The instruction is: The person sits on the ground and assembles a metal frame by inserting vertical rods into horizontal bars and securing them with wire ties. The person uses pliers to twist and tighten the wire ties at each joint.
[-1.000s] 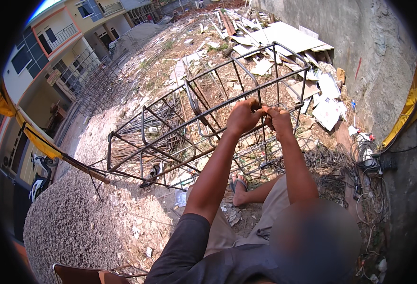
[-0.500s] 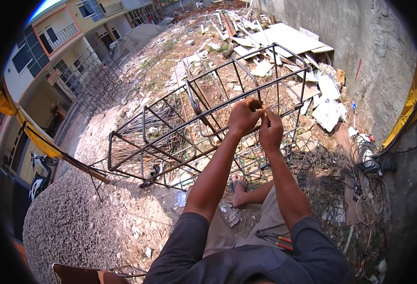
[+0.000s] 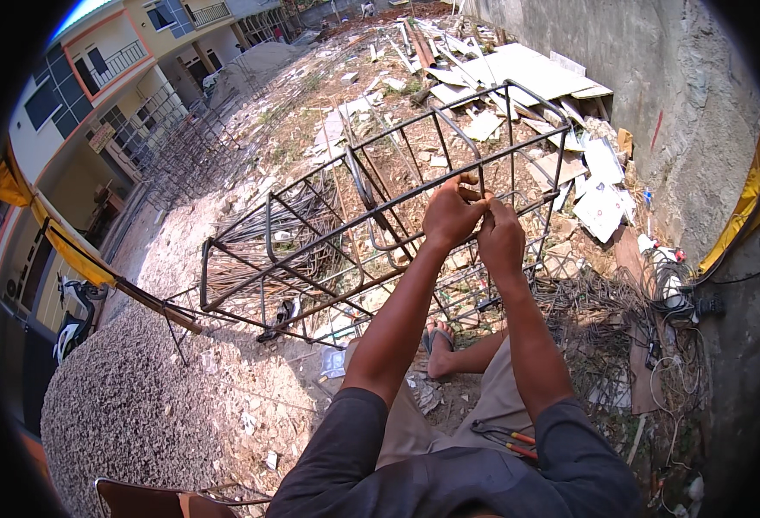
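A long cage of dark steel rebar [image 3: 337, 231] with square stirrups stands slantwise before me. Near its right part, my left hand [image 3: 454, 214] is at the upper long bar, fingers curled by a stirrup leg [image 3: 482, 177]. Close against it, my right hand [image 3: 502, 240] has thumb and fingers pinched together just below that bar. Whatever the fingertips hold is too small and hidden to make out. Pincers [image 3: 511, 440] with orange-red handles lie on my lap.
Gravel [image 3: 129, 397] is heaped at the left, beside a yellow cloth [image 3: 73, 255] on a pole. Loose rebar [image 3: 268, 246] lies behind the cage. White broken boards [image 3: 527, 73] lean near the concrete wall [image 3: 682, 112]. Tangled wire [image 3: 604, 302] covers ground at right.
Both hands have shifted slightly; the left fingers now extend more over the bar, and the right hand is turned with its back more upward. The view has moved slightly.
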`<action>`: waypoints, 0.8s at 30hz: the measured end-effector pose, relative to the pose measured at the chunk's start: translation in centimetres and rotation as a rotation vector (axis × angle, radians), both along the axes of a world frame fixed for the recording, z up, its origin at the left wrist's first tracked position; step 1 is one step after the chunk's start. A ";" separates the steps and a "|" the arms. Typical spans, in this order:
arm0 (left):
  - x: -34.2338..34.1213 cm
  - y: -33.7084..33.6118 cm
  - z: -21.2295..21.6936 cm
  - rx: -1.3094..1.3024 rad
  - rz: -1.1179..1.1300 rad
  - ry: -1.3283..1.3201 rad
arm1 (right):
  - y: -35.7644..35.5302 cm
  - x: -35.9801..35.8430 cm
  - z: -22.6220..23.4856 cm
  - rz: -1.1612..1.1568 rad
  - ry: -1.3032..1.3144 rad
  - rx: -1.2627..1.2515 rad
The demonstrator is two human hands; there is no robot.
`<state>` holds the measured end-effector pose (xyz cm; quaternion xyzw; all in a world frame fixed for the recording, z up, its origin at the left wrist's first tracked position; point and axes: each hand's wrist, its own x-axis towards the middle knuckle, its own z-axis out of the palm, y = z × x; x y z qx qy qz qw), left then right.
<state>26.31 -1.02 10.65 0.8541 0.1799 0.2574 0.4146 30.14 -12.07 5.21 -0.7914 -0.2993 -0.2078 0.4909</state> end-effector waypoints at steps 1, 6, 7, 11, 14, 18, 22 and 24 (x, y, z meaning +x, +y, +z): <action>0.1 0.1 -0.2 -0.003 0.006 -0.008 | 0.0 0.3 -0.1 0.022 0.010 0.015; 0.1 -0.1 -0.4 0.026 0.022 -0.001 | 0.0 -0.1 -1.3 0.014 -0.031 0.238; 0.1 0.1 -0.4 0.045 0.031 -0.010 | 0.0 0.0 -1.0 0.029 -0.020 0.227; 0.2 0.1 -0.5 0.053 0.024 -0.017 | 0.1 0.9 -1.2 0.082 0.083 0.224; 0.4 0.6 -0.9 0.032 0.008 -0.011 | 0.0 1.4 -1.0 0.112 0.142 0.205; 0.5 1.9 -1.4 -0.011 -0.061 -0.032 | -0.8 2.0 0.6 0.225 0.281 0.138; 1.0 2.6 -1.2 -0.294 -0.067 0.000 | -1.5 2.4 0.9 0.251 0.383 0.098; 1.4 3.2 -1.7 -0.472 -0.046 -0.048 | -1.1 2.1 0.9 0.223 0.338 0.117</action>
